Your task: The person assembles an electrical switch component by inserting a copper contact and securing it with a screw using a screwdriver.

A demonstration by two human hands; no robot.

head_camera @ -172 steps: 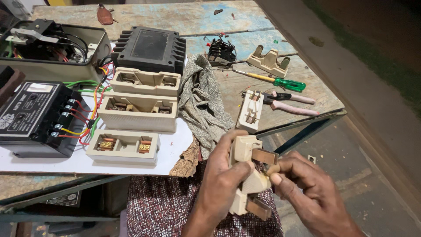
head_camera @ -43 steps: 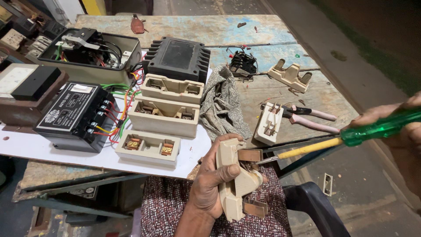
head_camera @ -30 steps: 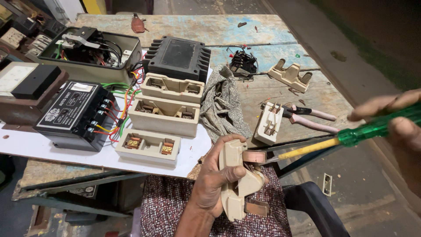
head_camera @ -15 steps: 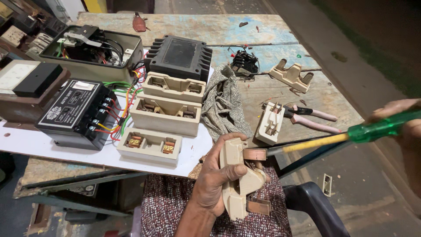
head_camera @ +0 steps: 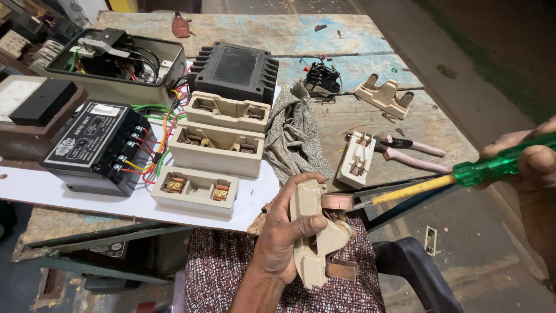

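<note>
My left hand (head_camera: pixel 282 235) grips a cream porcelain fuse carrier (head_camera: pixel 315 235) with copper contacts, held upright over my lap. My right hand (head_camera: pixel 530 159) at the right edge holds a screwdriver (head_camera: pixel 440 181) with a green handle and yellow shaft. Its tip points left and meets the carrier's upper copper contact. Three cream fuse bases (head_camera: pixel 215 148) sit in a row on the white board (head_camera: pixel 35 185) to the left.
A black unit with coloured wires (head_camera: pixel 95 145), an open metal switch box (head_camera: pixel 113 64) and a black finned cover (head_camera: pixel 234 69) stand on the wooden bench (head_camera: pixel 278 32). A grey rag (head_camera: pixel 298 133), pink-handled pliers (head_camera: pixel 408 152) and two more fuse parts (head_camera: pixel 356 159) lie at right.
The screwdriver has stayed at the carrier's upper contact while my right hand shifted slightly on the handle. The camera view drifted a little. My left hand keeps its grip.
</note>
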